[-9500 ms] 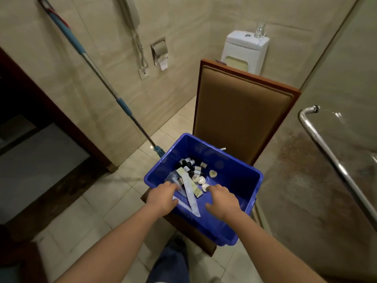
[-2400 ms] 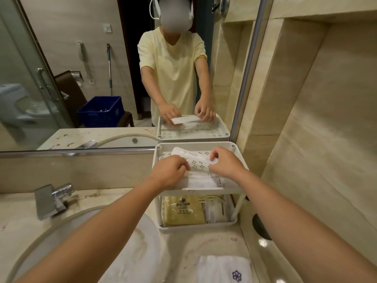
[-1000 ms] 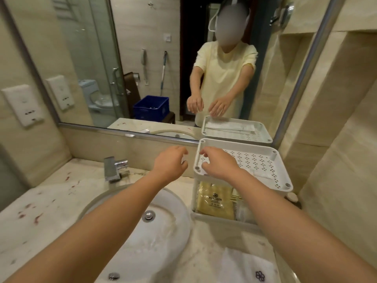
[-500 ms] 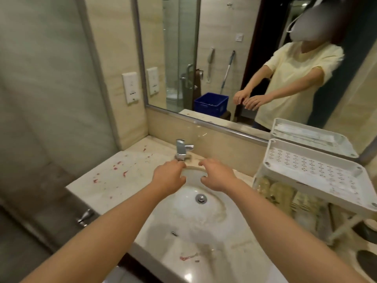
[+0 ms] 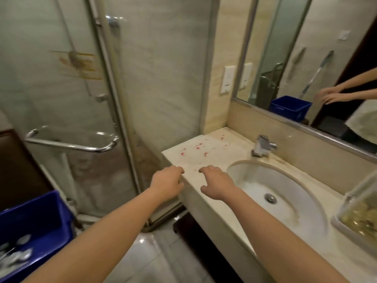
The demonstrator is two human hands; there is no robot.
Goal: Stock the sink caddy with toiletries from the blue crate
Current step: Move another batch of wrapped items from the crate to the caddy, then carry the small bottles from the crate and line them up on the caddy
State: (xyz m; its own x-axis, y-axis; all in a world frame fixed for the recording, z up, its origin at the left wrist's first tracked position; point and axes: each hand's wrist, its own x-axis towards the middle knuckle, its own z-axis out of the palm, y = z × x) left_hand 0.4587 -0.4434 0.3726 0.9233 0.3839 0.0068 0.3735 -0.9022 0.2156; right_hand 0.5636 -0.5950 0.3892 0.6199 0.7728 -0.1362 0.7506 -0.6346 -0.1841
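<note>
Head view, bathroom. The left hand (image 5: 166,183) and right hand (image 5: 217,185) hover side by side over the near corner of the table (image 5: 214,156), palms down. Each grip is loose and narrow, with the fingers lightly curled and holding nothing. The crate (image 5: 47,213) sits low at the left edge of view, with small pale toiletries (image 5: 18,256) blurred on its floor. The caddy (image 5: 346,225) stands at the far right of the table, cut by the frame. Yellow packets show in its lower tier; its upper tier cannot be seen. The sink (image 5: 255,180) and tap (image 5: 263,146) lie between hands and caddy. Red specks (image 5: 195,148) mark the table top.

Judged step: both hands are free for another pick from the crate, so stocking appears unfinished.

Hazards:
- Crate and caddy are well apart, and each carry must pass over open floor and the basin. A weak pinch on a small packet could drop it on the tiles or into the sink.
- The steel handle (image 5: 81,147) of the glass shower door juts out near the crate, where a reaching left arm could knock it.
- The caddy looks light, so a hard push while loading could shift or tilt it.
- Grabbing too many loose items at once invites spills.
</note>
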